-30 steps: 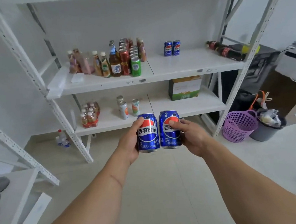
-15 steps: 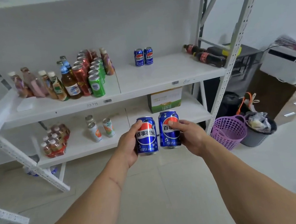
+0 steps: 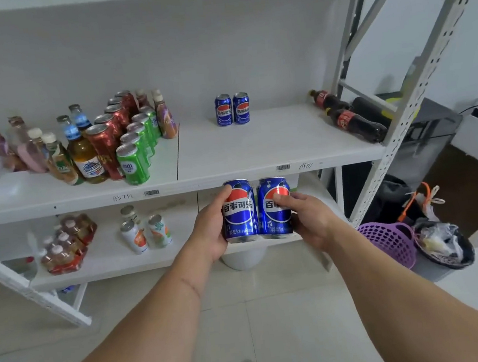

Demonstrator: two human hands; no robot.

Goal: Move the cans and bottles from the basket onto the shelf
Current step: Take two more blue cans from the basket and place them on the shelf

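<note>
My left hand point(image 3: 211, 228) grips an upright blue Pepsi can point(image 3: 241, 213). Right beside it, my right hand point(image 3: 309, 220) grips a second blue Pepsi can point(image 3: 275, 215); the two cans touch side by side. Both are held just below the front edge of the white middle shelf point(image 3: 257, 146). Two more Pepsi cans point(image 3: 232, 109) stand at the back of that shelf. The purple basket point(image 3: 391, 241) sits on the floor at the right, its inside hidden from here.
Several bottles and red and green cans point(image 3: 104, 142) crowd the shelf's left half. Two cola bottles point(image 3: 349, 119) lie at its right end by the metal upright point(image 3: 397, 123). The lower shelf point(image 3: 107, 262) holds a bottle pack and cans. A black bin point(image 3: 445, 247) stands beside the basket.
I have come closer to the shelf, so it looks larger and the middle board sits just above the cans. Both hands keep their grip on the two cans.
</note>
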